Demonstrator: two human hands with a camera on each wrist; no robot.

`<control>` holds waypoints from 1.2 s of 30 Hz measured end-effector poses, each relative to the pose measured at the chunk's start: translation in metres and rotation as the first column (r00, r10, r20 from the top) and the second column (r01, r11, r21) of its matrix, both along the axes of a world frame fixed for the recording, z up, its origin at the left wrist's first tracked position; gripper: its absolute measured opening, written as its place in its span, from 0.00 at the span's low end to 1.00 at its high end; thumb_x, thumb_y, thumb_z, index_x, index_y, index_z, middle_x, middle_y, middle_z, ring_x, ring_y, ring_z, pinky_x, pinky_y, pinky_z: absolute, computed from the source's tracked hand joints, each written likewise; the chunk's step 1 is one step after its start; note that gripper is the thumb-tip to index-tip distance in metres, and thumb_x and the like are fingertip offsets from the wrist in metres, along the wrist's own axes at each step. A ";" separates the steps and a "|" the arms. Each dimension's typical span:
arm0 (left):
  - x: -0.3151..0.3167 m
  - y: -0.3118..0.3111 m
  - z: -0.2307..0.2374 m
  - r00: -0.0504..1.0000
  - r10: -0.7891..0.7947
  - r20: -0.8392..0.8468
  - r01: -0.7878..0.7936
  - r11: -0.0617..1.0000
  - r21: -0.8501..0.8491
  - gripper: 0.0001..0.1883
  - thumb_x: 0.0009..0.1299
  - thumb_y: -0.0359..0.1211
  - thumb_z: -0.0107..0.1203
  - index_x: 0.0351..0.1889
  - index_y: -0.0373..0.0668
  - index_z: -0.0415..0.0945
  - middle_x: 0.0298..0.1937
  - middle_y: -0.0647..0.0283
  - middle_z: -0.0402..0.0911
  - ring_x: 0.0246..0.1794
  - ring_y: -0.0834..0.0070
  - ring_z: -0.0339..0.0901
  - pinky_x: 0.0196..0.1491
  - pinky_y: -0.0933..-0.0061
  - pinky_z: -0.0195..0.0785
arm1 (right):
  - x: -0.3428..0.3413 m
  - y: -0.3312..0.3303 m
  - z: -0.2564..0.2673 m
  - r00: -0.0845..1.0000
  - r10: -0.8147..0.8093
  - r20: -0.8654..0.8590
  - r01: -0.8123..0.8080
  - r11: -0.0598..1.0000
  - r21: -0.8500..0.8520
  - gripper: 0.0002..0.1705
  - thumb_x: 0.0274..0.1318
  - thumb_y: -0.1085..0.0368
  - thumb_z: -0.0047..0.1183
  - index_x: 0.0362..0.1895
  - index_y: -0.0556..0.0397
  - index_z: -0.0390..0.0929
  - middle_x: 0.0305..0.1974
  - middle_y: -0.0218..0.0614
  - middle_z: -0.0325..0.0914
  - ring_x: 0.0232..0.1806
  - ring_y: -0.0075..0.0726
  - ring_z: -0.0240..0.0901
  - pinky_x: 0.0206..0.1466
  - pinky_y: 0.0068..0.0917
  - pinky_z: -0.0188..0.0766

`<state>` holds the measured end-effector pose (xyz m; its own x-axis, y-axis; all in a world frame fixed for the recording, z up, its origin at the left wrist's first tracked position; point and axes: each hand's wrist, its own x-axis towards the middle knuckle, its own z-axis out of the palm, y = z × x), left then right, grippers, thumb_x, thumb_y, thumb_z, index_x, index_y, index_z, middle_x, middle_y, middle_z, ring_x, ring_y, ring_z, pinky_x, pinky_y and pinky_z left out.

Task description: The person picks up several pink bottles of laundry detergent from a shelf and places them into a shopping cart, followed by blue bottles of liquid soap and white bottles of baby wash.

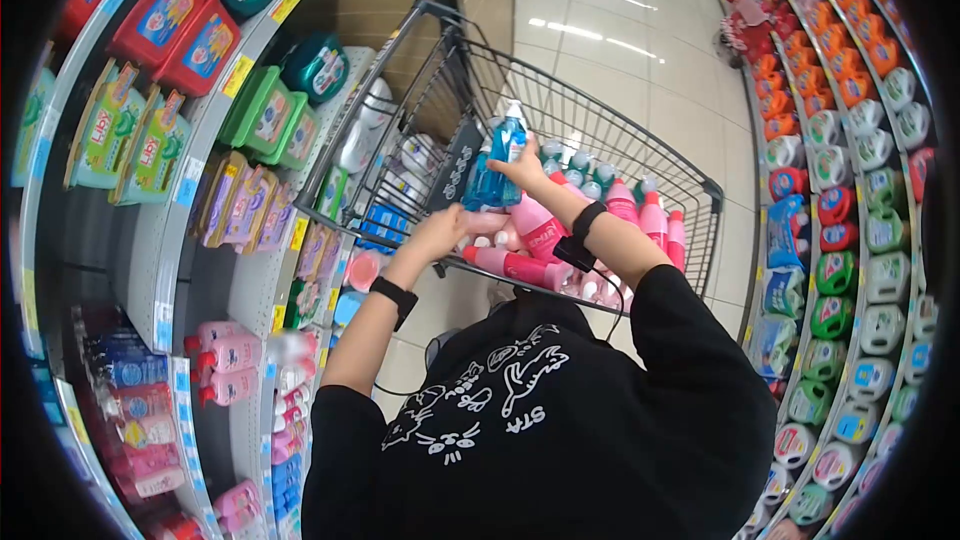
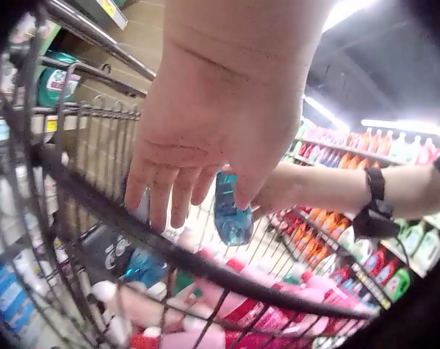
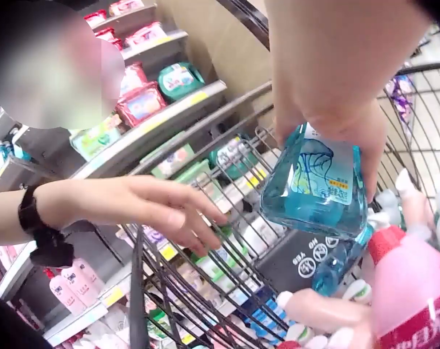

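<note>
My right hand [image 1: 525, 172] grips a clear blue pump bottle [image 3: 314, 182] with a jellyfish picture on its label, held over the shopping cart [image 1: 640, 120]. A similar blue bottle [image 3: 336, 262] lies lower down, among the goods in the cart. Near the cart's side, my left hand [image 3: 165, 207] holds nothing, its fingers loosely extended. In the left wrist view that hand overlaps the blue bottle. Pink bottles [image 1: 540, 227] fill much of the cart below both hands, with several teal-and-white bottles [image 1: 600, 175] behind them.
Shelves [image 1: 215, 90] with green and red tubs and pink bottles stand close on the left. Another long shelf [image 1: 840, 240] of colourful detergent bottles runs along the right. Shiny floor tiles [image 1: 610, 30] stretch beyond the cart, and a dark sign panel [image 1: 458, 165] hangs inside it.
</note>
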<state>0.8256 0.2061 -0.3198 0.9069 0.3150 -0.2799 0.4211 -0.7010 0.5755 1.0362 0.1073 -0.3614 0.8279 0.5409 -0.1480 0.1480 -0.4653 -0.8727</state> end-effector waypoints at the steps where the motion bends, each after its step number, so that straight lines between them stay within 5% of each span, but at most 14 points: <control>1: -0.015 -0.003 0.001 0.993 -0.048 -0.111 0.058 0.995 0.084 0.23 0.66 0.46 0.47 0.51 0.38 0.68 0.40 0.44 0.79 0.43 0.49 0.76 0.44 0.53 0.68 | -0.005 0.000 -0.001 0.983 0.008 -0.184 -0.008 1.000 0.002 0.63 0.27 0.50 0.72 0.64 0.62 0.45 0.54 0.52 0.67 0.55 0.47 0.67 0.59 0.34 0.63; 3: -0.035 -0.009 -0.009 0.986 -0.050 -0.159 0.089 0.965 0.246 0.15 0.65 0.41 0.47 0.40 0.40 0.74 0.35 0.50 0.80 0.38 0.54 0.78 0.40 0.53 0.68 | 0.011 0.031 -0.119 0.980 0.003 -0.199 0.010 0.998 0.065 0.57 0.29 0.51 0.71 0.60 0.62 0.50 0.51 0.50 0.68 0.50 0.44 0.70 0.52 0.33 0.69; 7: -0.037 -0.025 -0.016 0.981 -0.048 0.190 -0.053 0.870 0.491 0.09 0.62 0.35 0.47 0.30 0.43 0.76 0.26 0.57 0.79 0.29 0.59 0.77 0.35 0.56 0.66 | -0.021 0.057 -0.082 0.971 -0.118 -0.210 0.085 0.984 -0.160 0.47 0.32 0.53 0.70 0.54 0.63 0.58 0.45 0.48 0.72 0.42 0.42 0.74 0.41 0.36 0.74; 10: -0.036 -0.023 -0.022 0.974 -0.061 0.218 -0.055 0.871 0.488 0.08 0.62 0.35 0.47 0.30 0.44 0.76 0.25 0.58 0.78 0.27 0.60 0.76 0.36 0.58 0.65 | -0.015 0.086 -0.113 0.867 -0.021 -0.497 -0.037 0.994 -0.106 0.60 0.25 0.44 0.70 0.56 0.72 0.53 0.50 0.55 0.70 0.48 0.48 0.73 0.49 0.35 0.72; 14: -0.038 -0.024 -0.022 0.976 -0.062 0.207 -0.049 0.868 0.493 0.08 0.62 0.36 0.49 0.31 0.44 0.76 0.27 0.59 0.79 0.30 0.62 0.77 0.39 0.59 0.64 | -0.026 0.103 -0.099 0.805 -0.217 -0.552 0.091 0.965 -0.246 0.58 0.28 0.43 0.69 0.57 0.68 0.54 0.54 0.55 0.67 0.51 0.51 0.71 0.48 0.38 0.73; 18: -0.040 -0.024 -0.024 0.974 -0.074 0.215 -0.040 0.876 0.481 0.08 0.63 0.36 0.47 0.27 0.44 0.73 0.25 0.60 0.77 0.29 0.63 0.76 0.38 0.59 0.64 | -0.022 0.121 -0.154 0.763 -0.123 -0.635 -0.015 0.978 -0.207 0.58 0.30 0.46 0.69 0.59 0.67 0.52 0.55 0.53 0.67 0.52 0.51 0.71 0.46 0.44 0.74; 19: -0.040 -0.024 -0.025 0.965 -0.075 0.251 -0.058 0.874 0.483 0.08 0.63 0.36 0.48 0.26 0.44 0.73 0.24 0.61 0.77 0.28 0.63 0.75 0.37 0.59 0.63 | -0.031 0.116 -0.122 0.732 -0.154 -0.664 0.045 0.983 -0.179 0.48 0.36 0.50 0.65 0.56 0.67 0.59 0.54 0.56 0.68 0.52 0.51 0.72 0.48 0.41 0.74; 22: -0.040 -0.024 -0.025 0.969 -0.075 0.234 -0.053 0.864 0.500 0.08 0.63 0.36 0.48 0.25 0.44 0.73 0.23 0.61 0.77 0.28 0.64 0.75 0.36 0.60 0.63 | -0.030 0.131 -0.174 0.851 -0.115 -0.512 0.010 0.979 -0.204 0.24 0.44 0.58 0.62 0.39 0.67 0.73 0.38 0.51 0.76 0.39 0.51 0.77 0.37 0.52 0.76; 25: -0.038 -0.025 -0.019 0.970 -0.081 0.228 -0.049 0.858 0.511 0.08 0.63 0.36 0.48 0.24 0.45 0.73 0.23 0.62 0.76 0.27 0.64 0.75 0.36 0.61 0.62 | -0.031 0.130 -0.181 0.884 -0.166 -0.436 0.063 0.969 -0.240 0.21 0.45 0.60 0.59 0.38 0.66 0.75 0.39 0.52 0.77 0.38 0.51 0.78 0.37 0.46 0.76; 31: -0.041 -0.024 -0.021 0.951 -0.102 0.293 -0.067 0.854 0.515 0.08 0.62 0.35 0.49 0.23 0.45 0.73 0.22 0.62 0.76 0.27 0.65 0.75 0.34 0.61 0.63 | -0.040 0.124 -0.145 0.965 -0.007 -0.262 -0.087 0.935 -0.343 0.24 0.44 0.57 0.58 0.41 0.63 0.76 0.41 0.55 0.77 0.41 0.53 0.77 0.43 0.40 0.72; 34: -0.042 -0.017 -0.017 0.991 -0.126 0.052 0.097 0.918 0.385 0.08 0.63 0.36 0.49 0.26 0.43 0.75 0.26 0.60 0.78 0.30 0.62 0.77 0.36 0.60 0.66 | -0.038 0.119 -0.107 0.968 0.032 -0.249 -0.111 0.944 -0.311 0.28 0.42 0.57 0.58 0.47 0.61 0.74 0.42 0.55 0.77 0.47 0.55 0.74 0.47 0.41 0.70; 35: -0.047 -0.015 -0.011 0.965 -0.082 0.251 0.010 0.962 0.275 0.08 0.63 0.36 0.49 0.31 0.42 0.76 0.29 0.58 0.79 0.33 0.60 0.76 0.38 0.59 0.66 | -0.039 0.123 -0.121 0.979 -0.010 -0.201 -0.023 0.987 -0.162 0.34 0.41 0.57 0.58 0.54 0.61 0.69 0.46 0.55 0.75 0.49 0.54 0.72 0.49 0.38 0.69; 36: -0.057 -0.013 -0.001 0.893 -0.018 0.449 -0.067 0.983 0.172 0.10 0.64 0.36 0.50 0.36 0.41 0.77 0.32 0.57 0.79 0.35 0.58 0.76 0.40 0.58 0.67 | -0.033 0.122 -0.104 0.981 0.104 -0.164 -0.118 0.990 -0.080 0.39 0.42 0.59 0.57 0.60 0.61 0.63 0.51 0.53 0.72 0.52 0.50 0.71 0.52 0.35 0.68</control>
